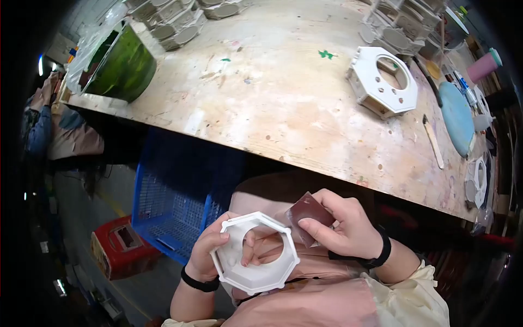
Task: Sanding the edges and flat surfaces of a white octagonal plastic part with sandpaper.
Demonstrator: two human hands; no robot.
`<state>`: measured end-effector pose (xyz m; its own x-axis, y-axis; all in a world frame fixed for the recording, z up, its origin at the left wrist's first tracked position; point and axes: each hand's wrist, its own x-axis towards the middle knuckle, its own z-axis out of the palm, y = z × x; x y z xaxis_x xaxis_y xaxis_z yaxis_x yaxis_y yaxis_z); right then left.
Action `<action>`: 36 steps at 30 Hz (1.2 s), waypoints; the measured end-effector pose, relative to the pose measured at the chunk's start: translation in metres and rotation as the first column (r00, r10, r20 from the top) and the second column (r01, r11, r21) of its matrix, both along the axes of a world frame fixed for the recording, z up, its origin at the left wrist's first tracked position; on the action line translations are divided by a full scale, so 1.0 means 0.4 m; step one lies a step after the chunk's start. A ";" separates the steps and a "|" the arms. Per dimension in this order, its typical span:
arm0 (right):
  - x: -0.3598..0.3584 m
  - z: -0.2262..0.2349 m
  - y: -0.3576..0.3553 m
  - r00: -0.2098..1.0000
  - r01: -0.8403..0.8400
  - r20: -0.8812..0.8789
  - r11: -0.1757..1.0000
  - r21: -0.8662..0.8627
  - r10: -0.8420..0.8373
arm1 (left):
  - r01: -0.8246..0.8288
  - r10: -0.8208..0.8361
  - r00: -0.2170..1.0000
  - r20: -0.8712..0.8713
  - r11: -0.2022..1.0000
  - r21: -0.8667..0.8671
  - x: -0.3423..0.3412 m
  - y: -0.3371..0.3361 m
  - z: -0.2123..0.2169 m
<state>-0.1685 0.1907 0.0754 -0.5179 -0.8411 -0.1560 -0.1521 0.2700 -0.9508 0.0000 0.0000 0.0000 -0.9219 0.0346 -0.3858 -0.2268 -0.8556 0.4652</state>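
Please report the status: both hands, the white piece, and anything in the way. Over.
Left hand: holding white piece at its left side. Right hand: pinching brown sheet, close beside the piece. No obstruction seen between them.

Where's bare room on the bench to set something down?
Mostly free: the middle of the bench, between the green bucket and the white octagonal piece resting there. Crowded: around the far grey stacks, and the right end, by the blue disc.
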 end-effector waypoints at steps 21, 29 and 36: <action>0.102 -0.096 -0.032 0.985 0.149 0.002 0.862 -0.485 -0.170 | 0.314 -0.301 0.901 0.313 0.949 0.008 -0.103 0.101 -0.029; 0.110 -0.108 -0.023 0.980 0.200 0.085 0.884 -0.423 -0.181 | 0.215 -0.227 0.933 0.279 0.974 0.071 -0.094 0.144 -0.056; 0.098 -0.088 -0.024 0.989 0.116 0.134 0.901 -0.417 -0.065 | -0.040 0.034 0.945 0.325 0.999 0.012 -0.007 0.106 -0.046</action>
<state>-0.1292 0.1809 0.0402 -0.5952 -0.7910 0.1413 -0.0301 -0.1537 -0.9877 -0.0028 0.0424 -0.0184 -0.7475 0.0125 -0.6642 -0.3307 -0.8741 0.3558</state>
